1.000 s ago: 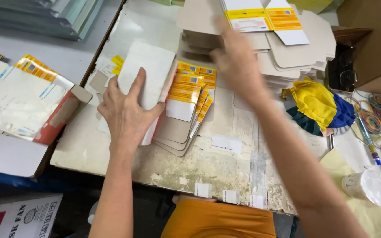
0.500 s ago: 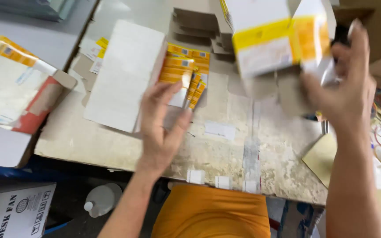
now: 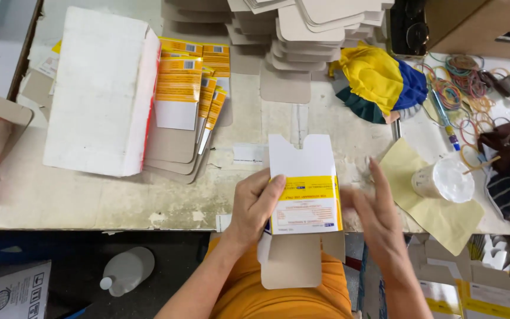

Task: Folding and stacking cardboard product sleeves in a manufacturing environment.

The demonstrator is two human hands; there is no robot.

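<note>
A flat white and yellow carton blank (image 3: 302, 195) lies at the near edge of the worn table (image 3: 90, 201), its grey flap hanging over my lap. My left hand (image 3: 254, 207) grips its left side, thumb on the yellow band. My right hand (image 3: 379, 215) hovers just to its right with fingers spread, blurred, holding nothing. A fanned stack of like yellow and white blanks (image 3: 187, 100) lies to the upper left, beside a large white box (image 3: 101, 91).
Piles of grey die-cut cardboard (image 3: 302, 35) stand at the back. A yellow and blue cloth (image 3: 379, 80), loose rubber bands (image 3: 461, 88), a white cup of paste (image 3: 441, 179) on yellow paper and a pen sit right. A plastic bottle (image 3: 126, 270) lies on the floor.
The carton blank that my right hand held up at the right now rests at the table's near edge. My left hand has left the stack and taken hold of it; my right hand let go.
</note>
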